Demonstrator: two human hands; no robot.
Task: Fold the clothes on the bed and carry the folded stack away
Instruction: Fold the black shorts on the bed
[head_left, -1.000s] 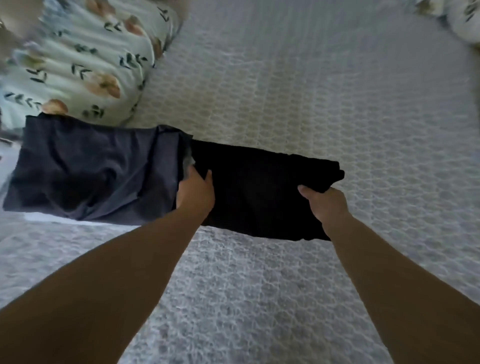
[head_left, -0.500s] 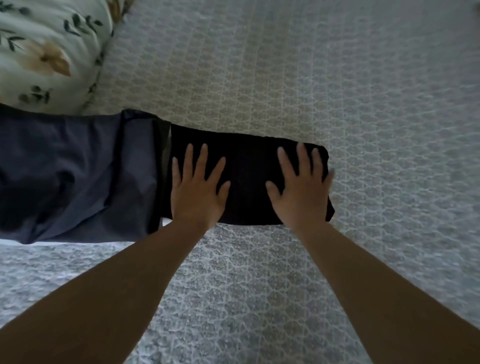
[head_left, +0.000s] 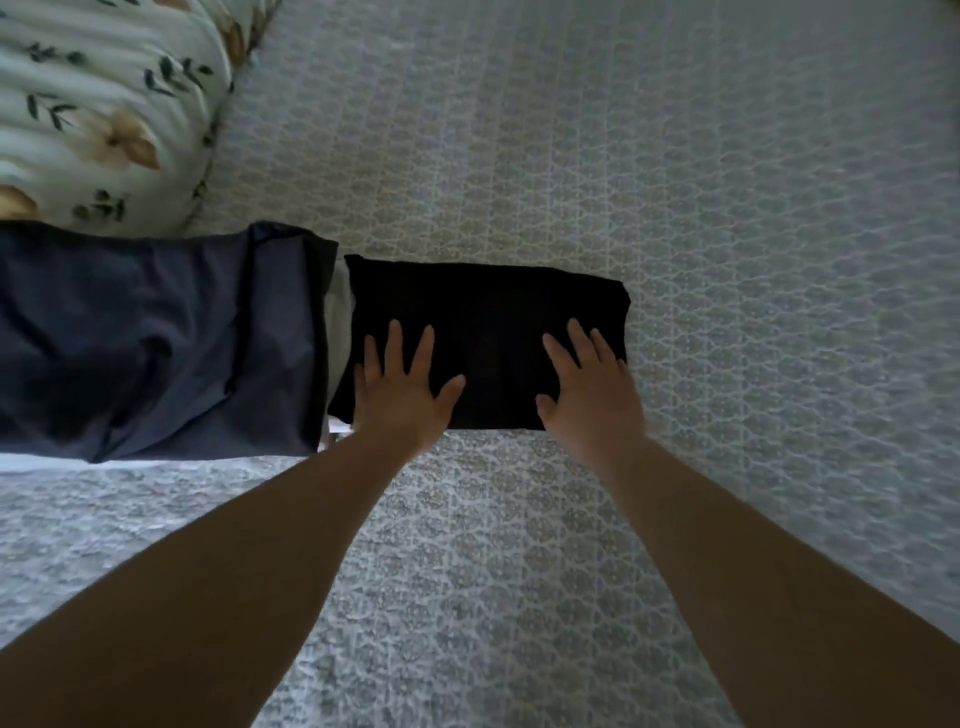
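Both hands, left hand and right hand, are sliding nearer, spread flat, smoothing the folded black garment; stacking follows.

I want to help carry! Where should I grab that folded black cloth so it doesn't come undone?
Probably take the folded black cloth by its two short ends, sliding your fingers underneath from the left and right. It lies flat as a wide rectangle on the grey patterned bedspread, so lifting both ends together should keep the layers stacked. The left hand and right hand now press flat on top.
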